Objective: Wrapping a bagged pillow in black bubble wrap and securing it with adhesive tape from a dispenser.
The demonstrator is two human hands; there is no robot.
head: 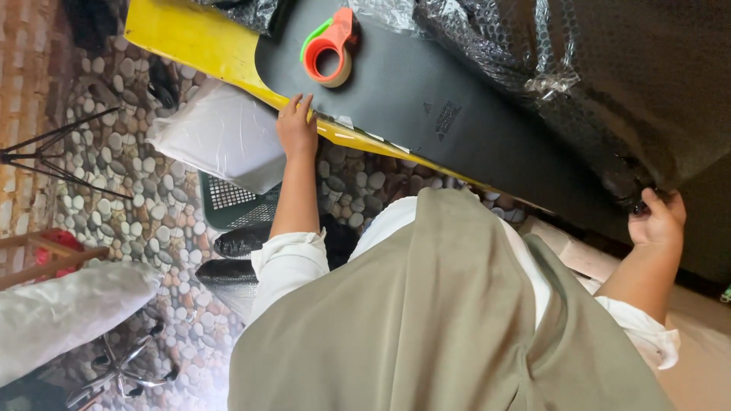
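Now the left hand [295, 125] presses flat, fingers together, on the yellow table edge [190, 38], tape dispenser [330, 47] at one o'clock; the right hand [656, 219] curls around the bubble-wrapped black item [609, 68].

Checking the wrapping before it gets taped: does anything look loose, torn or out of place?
Yes. The bubble wrap is crumpled and bunched along the black panel, leaving much of it bare. The tape dispenser lies on the panel, unused. Left hand presses the edge; right hand grips the far end.
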